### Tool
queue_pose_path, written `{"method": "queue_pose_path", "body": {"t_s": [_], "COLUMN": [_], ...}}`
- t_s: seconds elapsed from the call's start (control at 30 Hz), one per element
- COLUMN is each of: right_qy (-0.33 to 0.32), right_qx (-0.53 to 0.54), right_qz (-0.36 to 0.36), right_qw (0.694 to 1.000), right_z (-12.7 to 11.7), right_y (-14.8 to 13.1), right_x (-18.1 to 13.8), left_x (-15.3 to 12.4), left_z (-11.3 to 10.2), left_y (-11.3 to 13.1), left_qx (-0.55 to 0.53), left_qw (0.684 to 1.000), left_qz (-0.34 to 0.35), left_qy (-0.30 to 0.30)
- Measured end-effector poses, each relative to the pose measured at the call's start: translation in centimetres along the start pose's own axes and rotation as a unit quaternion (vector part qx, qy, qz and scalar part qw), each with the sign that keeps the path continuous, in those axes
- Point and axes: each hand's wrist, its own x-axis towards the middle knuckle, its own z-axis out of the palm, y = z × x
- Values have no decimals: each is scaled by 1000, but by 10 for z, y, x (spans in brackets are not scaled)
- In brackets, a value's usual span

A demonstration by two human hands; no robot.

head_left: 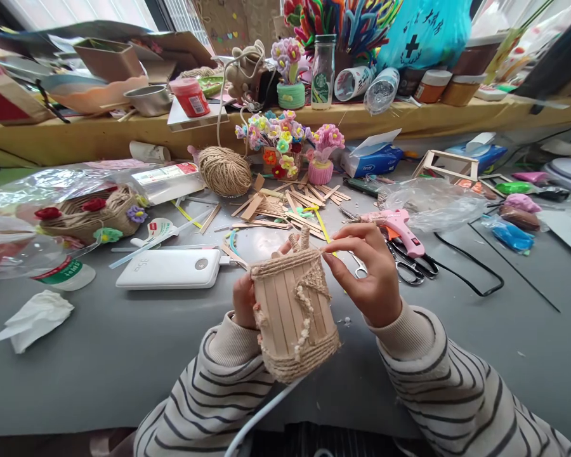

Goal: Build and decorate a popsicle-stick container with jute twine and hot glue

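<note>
A small container made of wooden craft sticks (285, 308), bound with twine round its top and bottom, is held up tilted above the table. Twine and small pale pieces decorate its front. My left hand (245, 298) grips it from the left and behind, with most fingers hidden by the container. At its upper right rim, my right hand (366, 270) pinches thumb and forefinger together; whatever lies between the fingertips is too small to make out. Behind the container is a pile of loose craft sticks (292, 206). Right of it lies a pink glue gun (400, 230).
A white power bank (169, 269) lies to the left, near a crumpled tissue (42, 317) and a plastic bottle (61, 270). Scissors (412, 270) and a black cable (485, 289) are on the right. A twine ball (225, 171) and flower crafts (278, 143) stand behind.
</note>
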Motion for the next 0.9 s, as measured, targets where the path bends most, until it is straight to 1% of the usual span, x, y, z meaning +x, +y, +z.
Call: {"method": "queue_pose_path", "body": {"t_s": [0.07, 0.13, 0.23, 0.33, 0.5, 0.57, 0.73, 0.9], "right_qy": [-2, -5, -11, -11, -50, -56, -57, -60], "right_qx": [-10, -26, -44, -37, -32, -39, -49, -58], "right_qz": [6, 8, 3, -6, -99, -116, -113, -97], "right_qw": [1000, 1000, 999, 999, 993, 991, 991, 992], "right_z": [0, -1, -6, -13, -14, -12, -9, -8], "right_y": [5, 12, 18, 14, 3, 3, 9, 13], "right_x": [0, 1, 3, 6, 5, 4, 3, 2], "left_x": [4, 7, 8, 7, 9, 10, 12, 14], "left_z": [1, 3, 5, 8, 7, 4, -2, -3], "left_y": [0, -1, -1, -2, -4, -6, -8, -7], "left_qx": [-9, -11, 1, 20, 54, 60, 72, 91], "left_qw": [999, 998, 997, 996, 995, 995, 995, 994], "left_qz": [14, 39, 77, 92, 85, 78, 66, 49], "left_qy": [-28, -37, -18, -2, 19, 17, 7, 24]}}
